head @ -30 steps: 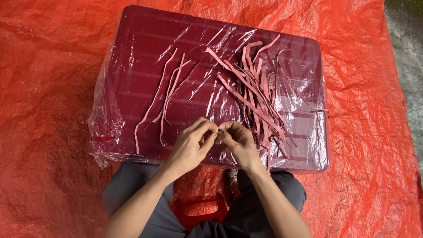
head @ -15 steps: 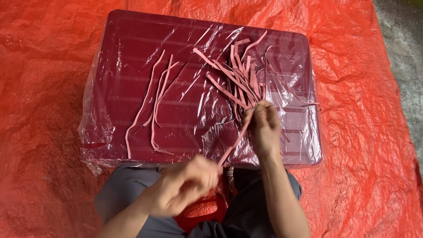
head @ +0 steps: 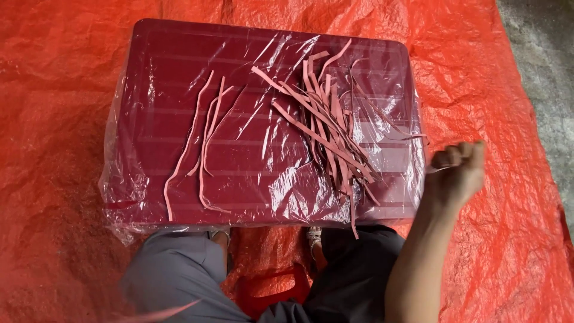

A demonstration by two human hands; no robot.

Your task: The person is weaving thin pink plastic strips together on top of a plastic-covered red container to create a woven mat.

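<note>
Right hand [head: 457,170] curled shut off the table's right edge, maybe pinching a thin pale strand; hard to tell. Left hand out of view. Beyond, heaped thin pink strips [head: 329,128] on plastic-wrapped maroon table [head: 179,78]: light, limp, best pinched near an end. Half a second ago, right hand at the heap.

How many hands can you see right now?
1. Only the right hand shows, closed in a fist beside the right edge of the plastic-wrapped maroon table, near the pile of pink strips. The left hand is out of view.
</note>
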